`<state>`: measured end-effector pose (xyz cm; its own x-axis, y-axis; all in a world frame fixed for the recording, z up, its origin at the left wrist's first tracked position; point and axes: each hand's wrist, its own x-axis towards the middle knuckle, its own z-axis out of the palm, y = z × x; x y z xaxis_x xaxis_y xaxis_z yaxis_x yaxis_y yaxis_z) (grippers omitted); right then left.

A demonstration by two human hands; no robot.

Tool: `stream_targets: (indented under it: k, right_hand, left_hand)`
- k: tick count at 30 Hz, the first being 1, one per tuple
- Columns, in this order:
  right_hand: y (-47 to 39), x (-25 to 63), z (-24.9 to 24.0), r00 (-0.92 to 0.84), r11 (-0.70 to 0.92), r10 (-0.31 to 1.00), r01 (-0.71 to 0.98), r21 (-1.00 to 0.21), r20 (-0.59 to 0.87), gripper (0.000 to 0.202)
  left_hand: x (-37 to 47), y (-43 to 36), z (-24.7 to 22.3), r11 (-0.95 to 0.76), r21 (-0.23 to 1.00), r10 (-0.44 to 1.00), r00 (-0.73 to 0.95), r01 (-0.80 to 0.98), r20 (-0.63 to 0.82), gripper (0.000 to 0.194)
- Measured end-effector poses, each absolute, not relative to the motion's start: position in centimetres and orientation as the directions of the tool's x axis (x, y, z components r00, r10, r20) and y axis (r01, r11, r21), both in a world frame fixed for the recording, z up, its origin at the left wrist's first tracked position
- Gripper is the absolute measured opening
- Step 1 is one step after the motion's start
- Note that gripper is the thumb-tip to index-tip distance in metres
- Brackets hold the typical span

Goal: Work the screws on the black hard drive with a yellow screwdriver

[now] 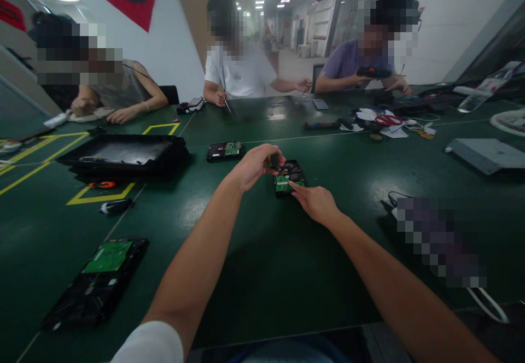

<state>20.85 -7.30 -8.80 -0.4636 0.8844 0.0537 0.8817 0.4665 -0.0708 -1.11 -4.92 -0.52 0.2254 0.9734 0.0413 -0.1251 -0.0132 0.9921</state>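
Observation:
In front of me a hard drive (290, 169) lies on the green table, its green circuit board (283, 183) facing up. My left hand (259, 165) is bent over the drive's left side, fingers closed around something small and dark that I cannot make out. From the right, my right hand (318, 203) grips the near right edge of the drive, with the index finger on the board. Another hard drive (223, 151) rests just left of my left hand. A larger drive (96, 284) with a green board lies at the near left.
Stacked black trays (123, 152) stand at left, near a dark screwdriver-like piece (116, 206). At right are a power strip (438, 237), a grey metal box (488, 154), a bottle (488, 87) and red-handled scissors (389, 120). Several people sit across the table (262, 275).

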Motion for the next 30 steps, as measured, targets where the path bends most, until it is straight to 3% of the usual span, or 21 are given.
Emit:
stream_targets:
  k: [7, 15, 21, 25, 30]
  right_hand:
    - [-7.32, 21.04, -8.92, -0.477, 0.482, 0.876, 0.871, -0.094, 0.073, 0.05]
    - [-7.35, 21.07, -8.98, -0.48, 0.486, 0.874, 0.869, -0.095, 0.08, 0.05]
    - [-7.35, 21.06, -9.04, -0.485, 0.493, 0.87, 0.865, -0.092, 0.091, 0.05]
    - [-7.33, 21.09, -9.1, -0.49, 0.497, 0.867, 0.863, -0.087, 0.092, 0.05]
    - [-7.43, 21.07, -9.05, -0.49, 0.498, 0.866, 0.861, -0.1, 0.093, 0.05]
  left_hand:
    - [-1.53, -5.12, -0.04, -0.089, 0.996, 0.977, 0.195, 0.018, 0.084, 0.026]
    - [-1.15, -5.38, -0.04, -0.023, 0.995, 0.983, 0.18, -0.094, 0.04, 0.02]
    - [-1.31, -5.28, 0.05, -0.127, 0.991, 0.988, 0.096, 0.045, 0.122, 0.016]
    - [-1.35, -5.45, 0.27, -0.172, 0.983, 0.976, 0.146, 0.067, 0.16, 0.019]
    - [-1.32, -5.28, -0.11, -0.112, 0.994, 0.975, 0.194, -0.012, 0.112, 0.023]
